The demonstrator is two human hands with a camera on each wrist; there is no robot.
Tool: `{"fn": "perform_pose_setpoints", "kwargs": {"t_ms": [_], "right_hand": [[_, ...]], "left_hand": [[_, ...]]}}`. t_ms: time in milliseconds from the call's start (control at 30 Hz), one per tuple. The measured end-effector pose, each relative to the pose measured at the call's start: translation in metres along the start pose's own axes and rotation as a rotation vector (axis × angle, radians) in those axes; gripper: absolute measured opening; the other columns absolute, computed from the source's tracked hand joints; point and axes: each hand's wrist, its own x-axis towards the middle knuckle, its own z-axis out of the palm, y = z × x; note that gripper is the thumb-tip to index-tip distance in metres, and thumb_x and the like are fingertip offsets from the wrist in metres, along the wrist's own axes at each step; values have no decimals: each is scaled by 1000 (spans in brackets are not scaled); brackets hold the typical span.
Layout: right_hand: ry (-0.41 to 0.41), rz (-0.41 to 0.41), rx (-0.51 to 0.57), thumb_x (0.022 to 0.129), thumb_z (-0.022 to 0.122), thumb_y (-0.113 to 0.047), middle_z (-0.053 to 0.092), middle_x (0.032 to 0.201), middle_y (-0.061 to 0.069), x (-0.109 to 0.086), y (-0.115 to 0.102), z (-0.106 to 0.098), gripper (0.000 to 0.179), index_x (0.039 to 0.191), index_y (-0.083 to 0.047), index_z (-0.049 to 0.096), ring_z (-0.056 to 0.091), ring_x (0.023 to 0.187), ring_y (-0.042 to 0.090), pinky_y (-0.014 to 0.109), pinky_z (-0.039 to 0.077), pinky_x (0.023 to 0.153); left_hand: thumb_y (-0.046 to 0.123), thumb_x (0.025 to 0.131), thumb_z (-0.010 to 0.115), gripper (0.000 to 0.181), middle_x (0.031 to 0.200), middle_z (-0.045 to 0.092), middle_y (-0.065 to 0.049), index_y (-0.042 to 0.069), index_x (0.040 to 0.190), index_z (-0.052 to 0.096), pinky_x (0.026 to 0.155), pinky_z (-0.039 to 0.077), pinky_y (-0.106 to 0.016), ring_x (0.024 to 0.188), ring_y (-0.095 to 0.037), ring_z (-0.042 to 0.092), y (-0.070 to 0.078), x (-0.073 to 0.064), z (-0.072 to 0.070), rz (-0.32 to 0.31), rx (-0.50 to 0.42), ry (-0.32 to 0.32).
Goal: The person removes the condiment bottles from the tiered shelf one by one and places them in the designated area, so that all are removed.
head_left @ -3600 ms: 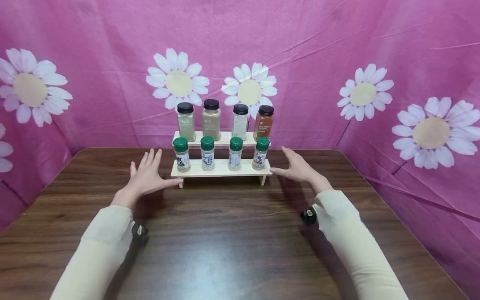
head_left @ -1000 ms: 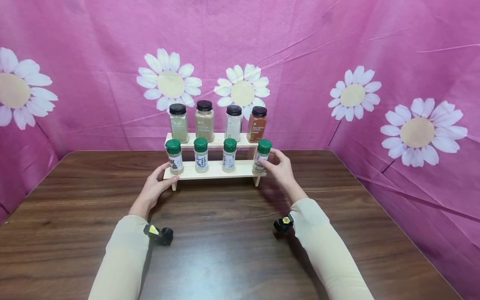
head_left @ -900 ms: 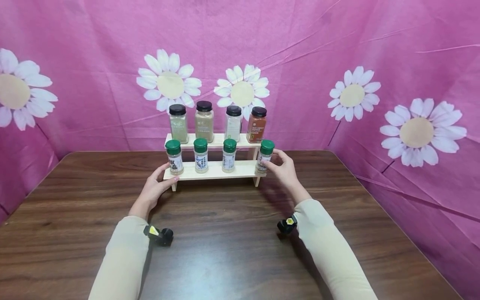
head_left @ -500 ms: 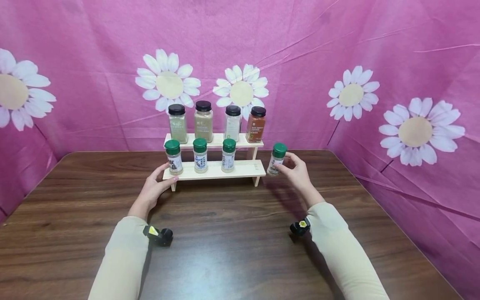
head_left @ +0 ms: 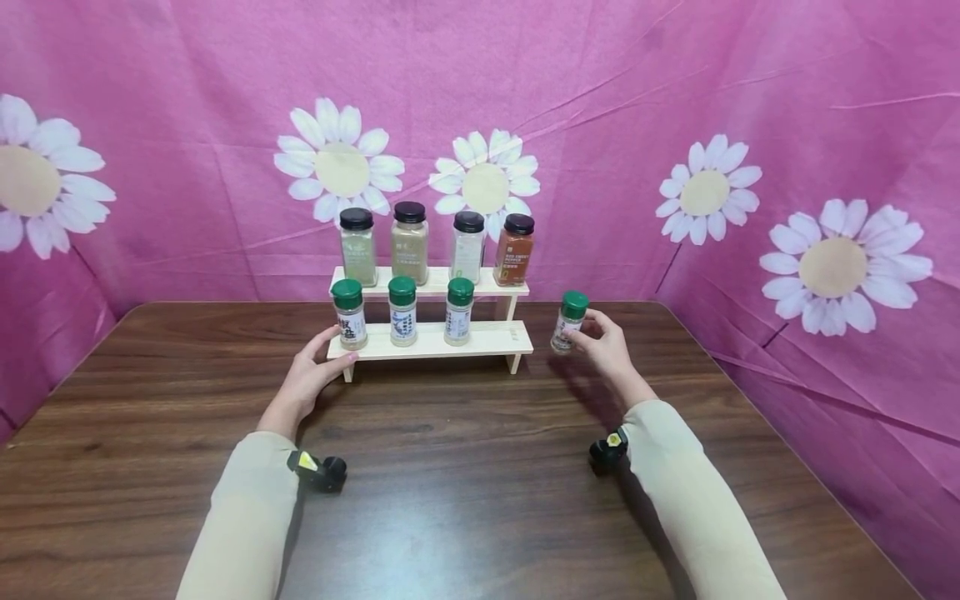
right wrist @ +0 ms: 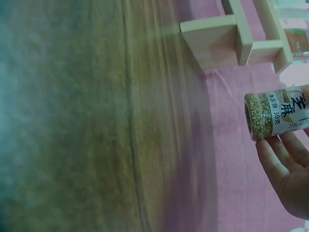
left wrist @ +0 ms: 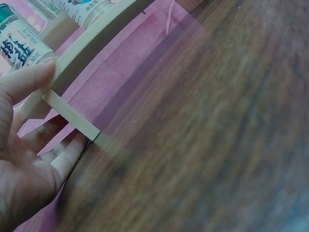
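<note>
2 forearms [head_left: 705, 508] extended forward | left hand [head_left: 302, 379] gripping, thumb uppermost | right hand [head_left: 607, 354] in thumb-and-finger pinch

On the right wrist cam we've got the right hand [right wrist: 292, 188] at the right edge, gripping a clear jar [right wrist: 274, 113] of pale seeds, fingers along its lower side, base pointing left, printed label toward us, far end cut off by the frame. Top right we see part of a pale wooden rack [right wrist: 212, 42], apart from the jar, with blurred orange contents [right wrist: 297, 41] showing beside it at the edge. Brown wood-grain table [right wrist: 72, 121] fills our left side, soft and blurry, pink cloth [right wrist: 241, 179] behind the jar.
</note>
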Motion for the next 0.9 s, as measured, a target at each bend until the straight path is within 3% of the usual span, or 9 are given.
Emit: {"fn": "perform_pose_setpoints", "kwargs": {"t_ms": [267, 500, 733, 900], "right_hand": [[7, 60, 56, 79, 60, 0, 50, 96, 18, 17, 9, 8, 37, 113, 5, 46, 50, 74, 7, 41, 45, 74], [30, 52, 27, 78, 60, 0, 51, 100, 23, 35, 18, 14, 39, 114, 7, 46, 51, 71, 7, 30, 47, 65], [66, 101, 49, 79, 60, -1, 49, 104, 23, 48, 24, 16, 42, 118, 5, 44, 50, 78, 17, 40, 45, 74], [93, 146, 67, 80, 60, -3, 48, 106, 21, 54, 27, 20, 45, 120, 3, 42, 50, 85, 24, 40, 44, 76]], "left_hand": [[10, 81, 61, 67, 136, 24, -18, 4, 135, 23, 94, 25, -38, 119, -26, 23, 2, 0, -3, -1, 12, 4], [10, 81, 61, 67, 136, 23, -18, 4, 136, 22, 95, 25, -38, 120, -25, 22, 1, 0, -3, -8, 11, 1], [13, 80, 62, 68, 137, 22, -18, 5, 136, 23, 95, 25, -39, 120, -26, 22, 2, -1, 0, -23, 15, 5], [12, 80, 62, 68, 135, 25, -18, 5, 135, 24, 94, 25, -38, 119, -26, 23, 1, 0, 0, -22, 24, 10]]}}
